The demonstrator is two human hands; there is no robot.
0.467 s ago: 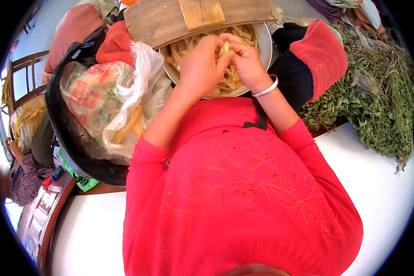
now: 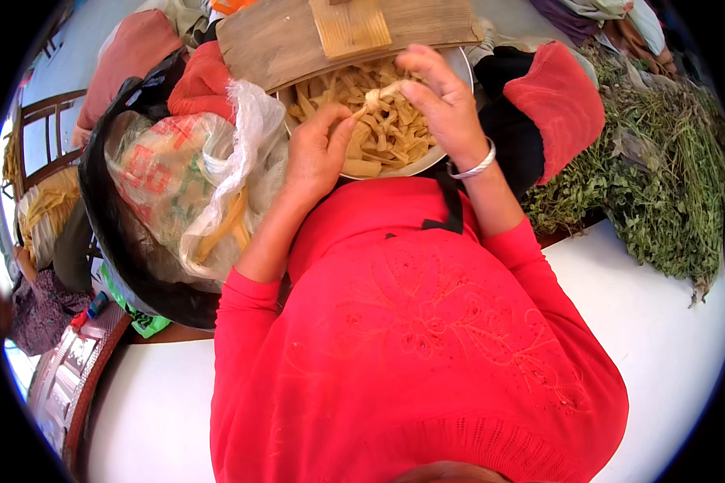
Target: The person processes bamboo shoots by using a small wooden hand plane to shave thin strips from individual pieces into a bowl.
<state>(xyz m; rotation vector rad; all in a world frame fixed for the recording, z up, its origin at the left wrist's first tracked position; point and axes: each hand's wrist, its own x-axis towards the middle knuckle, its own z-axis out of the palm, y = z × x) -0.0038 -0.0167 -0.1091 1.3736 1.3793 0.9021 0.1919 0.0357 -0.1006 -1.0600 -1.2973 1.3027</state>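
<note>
My left hand [image 2: 319, 151] pinches one end of a pale yellow strip [image 2: 374, 98], which has a knot in its middle. The other end is between the thumb and fingers of my right hand [image 2: 449, 109], with some fingers raised; a silver bangle is on that wrist. Both hands hover over a pale metal basin [image 2: 466, 68] holding many similar tan strips and pieces [image 2: 391, 133]. I cannot tell what food or material the strips are. Across the basin's far side lies a wooden board [image 2: 274, 48] with a lighter block [image 2: 350, 28] on it.
On the left, a black-lined container [image 2: 97, 209] holds a clear printed plastic bag [image 2: 165, 165] and a white plastic bag [image 2: 246, 137]. Red cloths lie at both sides of the basin. A heap of green stalks [image 2: 660, 177] is at right. Wooden furniture stands far left.
My hands have moved apart, the left one toward me and left, the right one slightly right. The knotted strip now shows stretched between them.
</note>
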